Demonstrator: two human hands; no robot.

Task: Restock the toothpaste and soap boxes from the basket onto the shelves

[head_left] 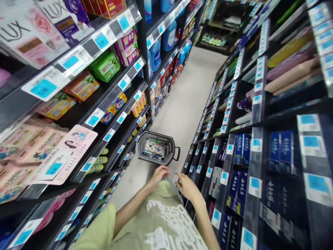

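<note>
My left hand (159,174) is in front of my shirt, its fingers drawn together beside the upper end of a thin, pale, see-through strip (172,183). What exactly they pinch is too small to make out. To the right of that strip is my right hand (187,185), fingers bent and a little apart, with nothing plainly between them. Beyond both hands a dark grey shopping basket (139,152) stands on the floor, its handle toward the right. Inside it lie pale patterned packs (154,147) and something green.
Shelves on the left carry soap boxes (28,31), a green pack (106,66) and blue bottles (155,55). Dark blue packs (238,187) and folded cloths line the right shelves. A pink price card (66,154) juts out at left. The narrow aisle floor (186,86) runs ahead to another rack (215,34).
</note>
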